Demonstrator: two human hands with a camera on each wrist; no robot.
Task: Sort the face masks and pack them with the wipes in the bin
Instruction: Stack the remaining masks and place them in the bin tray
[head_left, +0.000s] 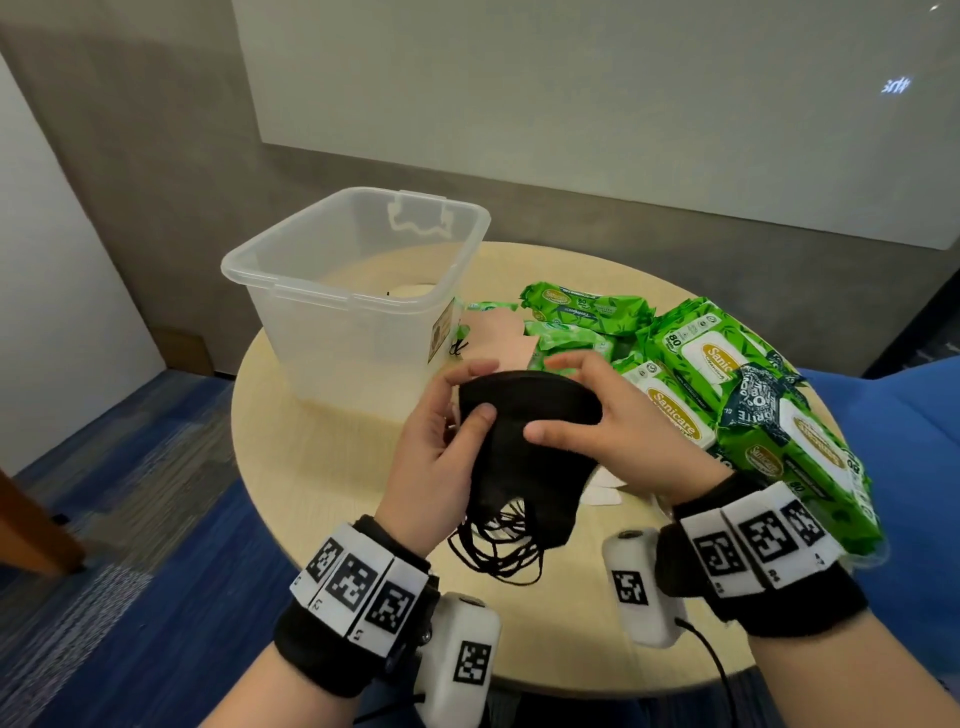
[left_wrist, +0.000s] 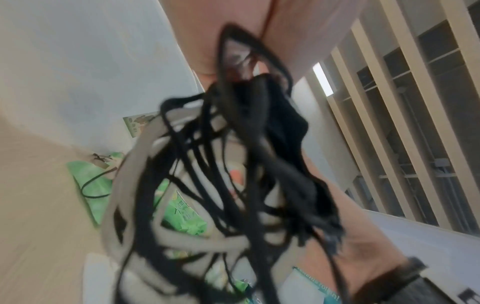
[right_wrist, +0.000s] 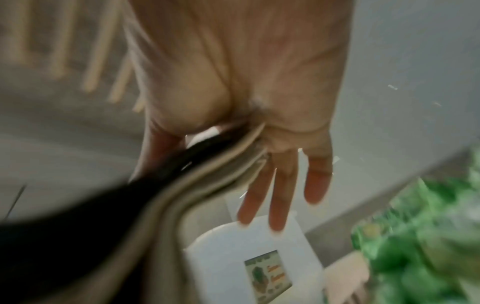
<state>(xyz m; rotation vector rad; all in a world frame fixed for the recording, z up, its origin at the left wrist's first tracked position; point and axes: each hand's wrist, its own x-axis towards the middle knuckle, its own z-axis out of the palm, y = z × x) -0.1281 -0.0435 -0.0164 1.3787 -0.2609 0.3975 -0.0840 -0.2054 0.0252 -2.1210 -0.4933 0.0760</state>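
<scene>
A stack of black face masks (head_left: 524, 447) is held upright above the round table (head_left: 322, 499), in front of me. My left hand (head_left: 480, 391) grips its left edge, thumb on the front. My right hand (head_left: 548, 396) pinches its right side, thumb in front and fingers over the top. Black ear loops (head_left: 498, 545) dangle below and fill the left wrist view as ear loops (left_wrist: 207, 185). In the right wrist view the stack (right_wrist: 103, 226) shows black and pale layers, and three fingers (right_wrist: 283, 195) stretch out. The clear bin (head_left: 311, 291) stands behind on the left. Green wipes packs (head_left: 727, 364) lie on the right.
Pink masks (head_left: 498, 338) lie on the table between the bin and the wipes. White masks (head_left: 605, 491) lie under my right wrist. Something pale rests on the bin's bottom (head_left: 410, 291). Blue carpet surrounds the table, and a wooden furniture leg (head_left: 31, 540) stands far left.
</scene>
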